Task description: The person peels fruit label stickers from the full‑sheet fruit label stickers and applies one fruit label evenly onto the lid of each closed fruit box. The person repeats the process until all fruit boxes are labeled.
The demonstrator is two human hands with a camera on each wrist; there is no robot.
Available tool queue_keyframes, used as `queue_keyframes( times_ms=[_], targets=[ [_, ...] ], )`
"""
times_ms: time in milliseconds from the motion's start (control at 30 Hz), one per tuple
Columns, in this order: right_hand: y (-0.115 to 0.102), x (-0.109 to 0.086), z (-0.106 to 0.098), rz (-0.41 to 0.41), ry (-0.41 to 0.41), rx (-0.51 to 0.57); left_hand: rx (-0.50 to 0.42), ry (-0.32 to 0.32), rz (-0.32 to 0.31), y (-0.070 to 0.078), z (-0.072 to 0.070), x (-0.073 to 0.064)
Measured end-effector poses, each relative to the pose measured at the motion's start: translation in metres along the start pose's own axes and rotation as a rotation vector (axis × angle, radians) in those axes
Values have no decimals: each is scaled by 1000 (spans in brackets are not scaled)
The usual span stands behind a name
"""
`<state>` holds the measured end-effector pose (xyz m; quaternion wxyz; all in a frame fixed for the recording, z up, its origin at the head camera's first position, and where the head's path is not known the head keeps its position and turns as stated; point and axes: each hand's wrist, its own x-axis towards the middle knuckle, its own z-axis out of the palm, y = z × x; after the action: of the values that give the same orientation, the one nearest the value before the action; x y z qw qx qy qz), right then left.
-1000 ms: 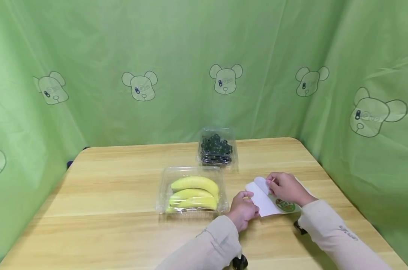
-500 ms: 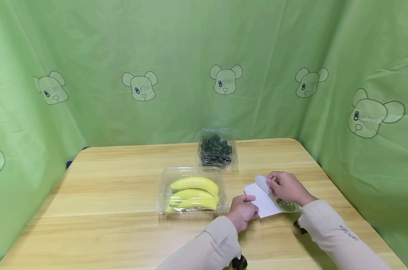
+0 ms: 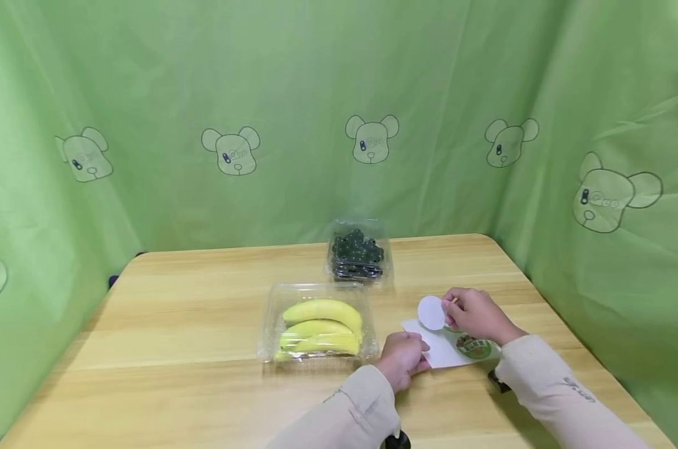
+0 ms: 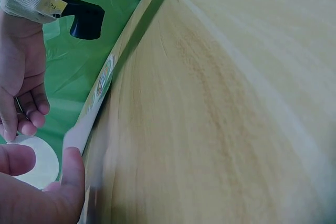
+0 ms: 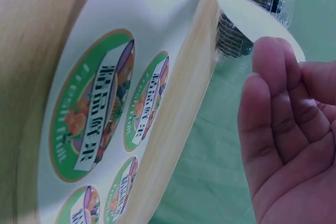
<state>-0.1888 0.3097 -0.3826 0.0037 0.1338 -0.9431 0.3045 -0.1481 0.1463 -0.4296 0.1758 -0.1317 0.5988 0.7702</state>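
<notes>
Between thumb and fingers my right hand (image 3: 476,313) pinches a round sticker (image 3: 431,313) by its edge, white back toward me. It stands off the sticker sheet (image 3: 442,350), a white sheet bearing several round green fruit labels. My left hand (image 3: 401,358) holds the sheet's left end, thumb on top. In the right wrist view the printed labels on the sheet (image 5: 118,3) show large, and the sticker (image 5: 252,17) is seen nearly edge-on at the fingertips. The left wrist view shows the sticker's white disc (image 4: 44,163) beyond my left thumb.
A clear lidded box (image 3: 274,312) with bananas (image 3: 322,310) inside stands left of my hands on the wooden table (image 3: 176,368). Behind it is a smaller clear box (image 3: 386,249) of dark grapes (image 3: 357,248). Green curtains (image 3: 294,75) enclose the table's back and sides.
The sticker, earlier partly curled up from the sheet, has come away and now shows as a full white disc in my right hand. My left hand and the sheet have shifted slightly down.
</notes>
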Motion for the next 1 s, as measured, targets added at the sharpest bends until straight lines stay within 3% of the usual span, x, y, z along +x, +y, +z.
queue_keyframes(
  times_ms=[500,1000],
  targets=[
    [-1,-3,-1,-4,9,4,48,27,-37,4,-1,-5],
    [-1,-4,-2,-34,51,-30,40,36,0,6,-2,-5]
  ],
)
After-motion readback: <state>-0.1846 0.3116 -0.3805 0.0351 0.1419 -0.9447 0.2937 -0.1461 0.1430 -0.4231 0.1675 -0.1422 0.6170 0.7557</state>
